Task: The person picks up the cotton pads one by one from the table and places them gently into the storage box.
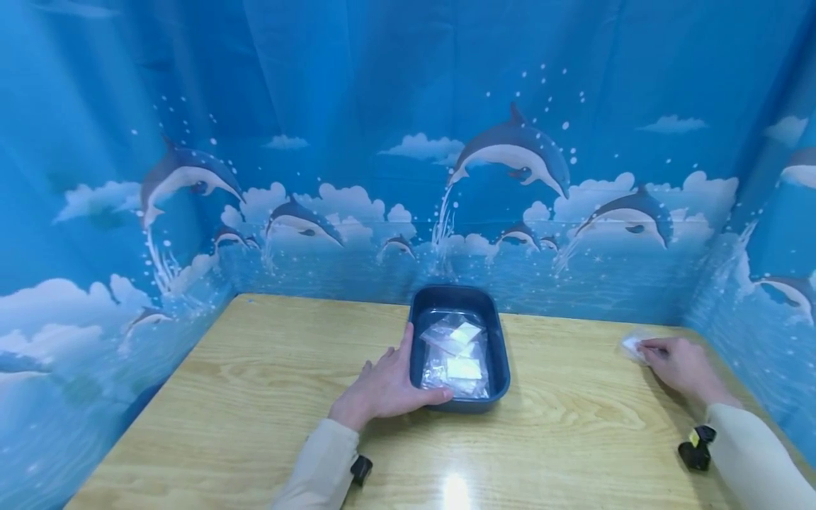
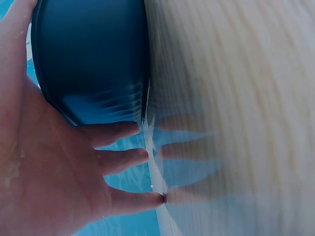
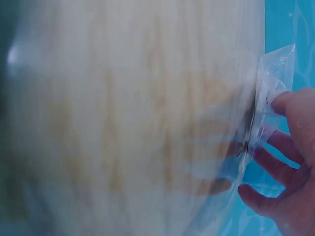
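A dark blue plastic bin stands on the table, with several clear plastic packets with white parts inside it. My left hand rests against its near left corner, thumb along the front rim and fingers spread along the left side. In the left wrist view, the straight fingers reach past the bin's wall. Far to the right, my right hand pinches a small clear plastic packet close over the tabletop. The right wrist view shows this packet between thumb and finger, the other fingers loosely spread.
The light wood table ends at a blue dolphin-print curtain behind it and on both sides. Small black devices sit at both wrists. A bright light reflection lies near the front.
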`<state>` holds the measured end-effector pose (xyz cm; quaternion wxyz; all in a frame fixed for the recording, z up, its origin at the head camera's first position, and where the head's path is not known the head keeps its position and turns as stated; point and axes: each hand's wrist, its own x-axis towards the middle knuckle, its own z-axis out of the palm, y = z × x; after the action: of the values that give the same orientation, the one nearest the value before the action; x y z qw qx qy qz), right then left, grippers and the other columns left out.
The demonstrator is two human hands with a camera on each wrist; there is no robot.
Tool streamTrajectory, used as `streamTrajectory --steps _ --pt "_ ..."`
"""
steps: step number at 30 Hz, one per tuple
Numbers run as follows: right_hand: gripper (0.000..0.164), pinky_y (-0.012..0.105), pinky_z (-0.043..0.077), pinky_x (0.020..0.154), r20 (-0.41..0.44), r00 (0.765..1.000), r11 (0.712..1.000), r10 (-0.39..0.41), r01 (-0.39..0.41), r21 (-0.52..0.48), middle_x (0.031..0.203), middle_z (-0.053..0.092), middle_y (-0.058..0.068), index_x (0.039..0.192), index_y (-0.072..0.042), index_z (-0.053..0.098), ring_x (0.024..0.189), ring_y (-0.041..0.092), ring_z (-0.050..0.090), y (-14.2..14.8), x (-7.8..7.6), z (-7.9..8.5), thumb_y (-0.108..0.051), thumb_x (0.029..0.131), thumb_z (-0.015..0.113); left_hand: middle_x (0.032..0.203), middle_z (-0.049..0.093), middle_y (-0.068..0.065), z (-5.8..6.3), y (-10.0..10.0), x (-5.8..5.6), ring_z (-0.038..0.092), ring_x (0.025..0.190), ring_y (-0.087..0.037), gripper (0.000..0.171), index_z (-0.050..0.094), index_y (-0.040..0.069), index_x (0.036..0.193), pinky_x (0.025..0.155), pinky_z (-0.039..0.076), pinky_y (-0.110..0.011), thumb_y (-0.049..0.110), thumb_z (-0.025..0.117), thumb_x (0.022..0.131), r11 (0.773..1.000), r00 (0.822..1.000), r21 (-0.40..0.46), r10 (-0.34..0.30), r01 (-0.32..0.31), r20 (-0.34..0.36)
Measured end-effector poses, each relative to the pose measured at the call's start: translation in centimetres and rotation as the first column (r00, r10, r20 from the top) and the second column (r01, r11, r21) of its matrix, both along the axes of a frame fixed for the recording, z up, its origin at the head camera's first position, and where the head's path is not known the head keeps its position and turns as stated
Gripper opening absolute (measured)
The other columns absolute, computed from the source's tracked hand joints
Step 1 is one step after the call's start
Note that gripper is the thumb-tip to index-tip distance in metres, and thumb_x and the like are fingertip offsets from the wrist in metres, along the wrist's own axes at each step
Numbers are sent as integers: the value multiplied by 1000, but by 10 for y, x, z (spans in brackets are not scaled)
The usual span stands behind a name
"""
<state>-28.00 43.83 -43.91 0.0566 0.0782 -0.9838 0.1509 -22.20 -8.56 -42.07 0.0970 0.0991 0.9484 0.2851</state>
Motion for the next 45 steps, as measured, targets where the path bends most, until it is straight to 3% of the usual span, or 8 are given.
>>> streamTrajectory --steps 5,8,11,15,17,21,28,45 --pt "33 49 52 67 -30 999 1000 19 -19 -1 114 68 37 121 7 70 66 30 62 -9 5 0 -18 103 58 165 33 -22 0 1 1 31 153 -44 135 -7 21 166 122 18 -74 85 66 73 1000 1000 -4 1 -1 0" --pt "33 65 53 78 -49 998 999 33 -33 -5 116 67 38 119 6 72 86 49 69 -16 8 2 -21 103 60 165 33 -21 0 1 0 32 153 -44 135 -7 22 166 122 18 -73 85 66 73 1000 1000 -4 4 -4 -2" --pt "33 73 50 85 -66 997 999 48 -49 -13 116 67 38 118 6 72 103 60 63 -23 11 4 -21 103 61 165 33 -22 -1 0 0 32 153 -44 135 -8 22 166 122 18 -74 85 67 73 1000 1000 -1 3 -3 -2" --pt "29 71 51 85 -136 987 996 85 -86 -6 114 70 35 116 4 73 99 58 66 -33 14 6 -19 101 63 165 33 -22 -1 0 -1 33 152 -43 135 -9 22 166 122 18 -74 85 66 73 1000 1000 -5 0 0 -3" --pt "26 66 54 81 -179 978 995 104 -104 10 113 72 33 115 2 75 82 46 70 -39 16 8 -17 100 64 165 34 -22 -1 0 -1 34 152 -43 135 -9 22 166 122 18 -74 85 66 73 1000 1000 -5 -1 1 -4" --pt "20 60 56 76 -276 951 990 140 -138 26 109 75 28 110 -1 77 74 35 70 -52 21 11 -11 95 70 165 34 -22 0 0 -1 34 152 -43 135 -10 22 166 122 18 -74 85 66 74 1000 1000 -8 -2 2 1" --pt "20 67 54 83 -348 923 984 166 -181 -10 111 75 27 109 -1 77 98 52 69 -78 27 21 -10 93 72 164 35 -23 1 1 -1 35 151 -43 135 -9 21 166 122 19 -73 86 65 73 1000 1000 -18 1 -1 0" --pt "21 64 57 79 -422 872 960 249 -281 -13 110 76 23 109 -4 78 95 47 72 -121 33 34 -9 89 77 164 35 -23 1 0 0 35 152 -43 135 -9 21 166 122 19 -73 85 66 73 1000 1000 -10 0 0 1"
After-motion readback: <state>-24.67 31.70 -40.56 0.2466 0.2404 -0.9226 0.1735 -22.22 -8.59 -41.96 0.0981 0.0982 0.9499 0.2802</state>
